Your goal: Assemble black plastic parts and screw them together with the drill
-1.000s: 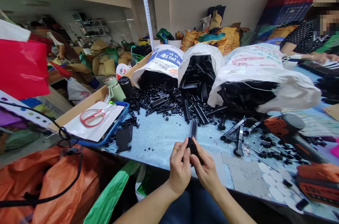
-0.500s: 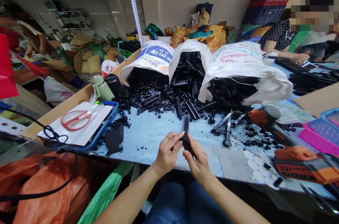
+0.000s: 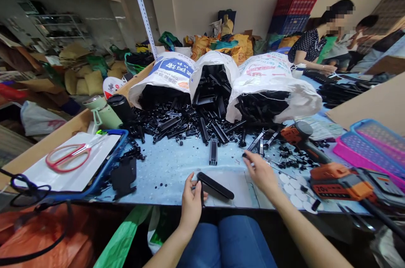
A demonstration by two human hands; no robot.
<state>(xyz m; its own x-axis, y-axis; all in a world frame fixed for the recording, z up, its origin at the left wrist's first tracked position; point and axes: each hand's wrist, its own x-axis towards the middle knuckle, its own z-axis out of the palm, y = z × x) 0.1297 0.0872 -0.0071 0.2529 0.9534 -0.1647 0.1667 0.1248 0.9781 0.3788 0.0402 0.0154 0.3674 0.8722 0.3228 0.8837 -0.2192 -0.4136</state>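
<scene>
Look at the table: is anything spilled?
Maybe: loose black parts lie heaped before the open white sacks, as if poured onto the table. A few tiny bits also lie left of the left hand, away from the heap.

Blue jeans [image 3: 236, 242], plain denim. Forearms [image 3: 297, 219] bare as far as visible; left hand [image 3: 190, 201] and right hand [image 3: 262, 171] bare too.
</scene>
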